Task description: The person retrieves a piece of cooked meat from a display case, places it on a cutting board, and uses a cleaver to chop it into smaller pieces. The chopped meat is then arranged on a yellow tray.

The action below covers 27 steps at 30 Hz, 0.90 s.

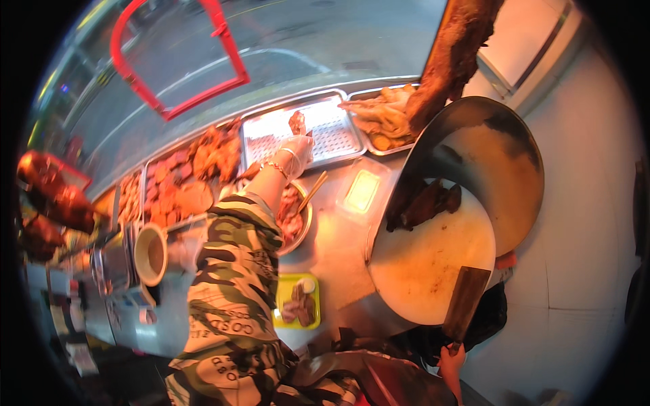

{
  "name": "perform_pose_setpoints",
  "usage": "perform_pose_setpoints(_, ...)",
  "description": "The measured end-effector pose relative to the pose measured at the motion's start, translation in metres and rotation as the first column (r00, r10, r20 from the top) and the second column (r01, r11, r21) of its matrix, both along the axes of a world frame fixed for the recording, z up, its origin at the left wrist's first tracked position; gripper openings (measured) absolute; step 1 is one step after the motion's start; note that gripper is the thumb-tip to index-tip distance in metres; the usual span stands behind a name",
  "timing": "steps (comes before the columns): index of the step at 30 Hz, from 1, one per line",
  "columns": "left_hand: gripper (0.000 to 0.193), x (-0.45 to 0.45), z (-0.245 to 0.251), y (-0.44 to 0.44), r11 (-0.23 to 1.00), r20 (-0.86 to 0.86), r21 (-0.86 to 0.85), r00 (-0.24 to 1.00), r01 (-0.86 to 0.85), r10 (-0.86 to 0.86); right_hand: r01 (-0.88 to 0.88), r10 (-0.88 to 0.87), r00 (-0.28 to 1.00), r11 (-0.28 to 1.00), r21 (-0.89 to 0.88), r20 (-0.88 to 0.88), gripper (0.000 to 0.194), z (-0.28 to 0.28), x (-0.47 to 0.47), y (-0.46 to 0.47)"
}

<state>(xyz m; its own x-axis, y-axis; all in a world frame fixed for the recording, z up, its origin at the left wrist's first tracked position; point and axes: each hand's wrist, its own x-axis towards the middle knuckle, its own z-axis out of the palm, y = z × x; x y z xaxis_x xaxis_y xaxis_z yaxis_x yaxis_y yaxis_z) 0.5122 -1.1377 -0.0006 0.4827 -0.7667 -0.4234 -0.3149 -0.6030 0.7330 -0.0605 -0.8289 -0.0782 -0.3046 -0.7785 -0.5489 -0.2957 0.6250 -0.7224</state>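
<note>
My left hand (299,151), in a thin clear glove, reaches over the front edge of a perforated metal tray (332,137) and holds a small piece of cooked meat (297,123) above it. My right hand (451,357) grips the handle of a cleaver (466,304), whose broad blade lies over the near right edge of a round chopping block (431,264). Dark roasted meat (429,205) lies at the far side of the block. A curved metal guard (515,188) stands around the block's back and right.
Trays of cut meat (172,188) and pale poultry (383,119) flank the metal tray. A bowl (306,223) with chopsticks, a clear plastic container (363,190) and a yellow-green tray (316,304) stand on the counter. Roast meat (452,56) hangs above the guard; roast birds (56,195) hang left.
</note>
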Motion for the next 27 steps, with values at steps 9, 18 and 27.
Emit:
perform_pose_setpoints(9,0.032,0.004,-0.071,-0.029,0.858,-0.502,-0.289,0.831,-0.424,0.241,0.063,-0.063,0.993,0.998,-0.003,-0.096,0.020,0.006,0.010,0.002)
perform_pose_setpoints(18,0.022,0.015,-0.029,0.233,0.884,-0.429,-0.418,0.903,-0.208,0.009,-0.030,0.027,0.999,0.998,-0.063,-0.042,0.017,-0.009,-0.007,0.002)
perform_pose_setpoints(27,0.030,-0.092,-0.097,0.392,0.965,-0.280,0.251,0.949,-0.074,0.146,-0.083,0.082,0.997,0.996,-0.029,-0.011,0.017,0.002,-0.005,-0.006)
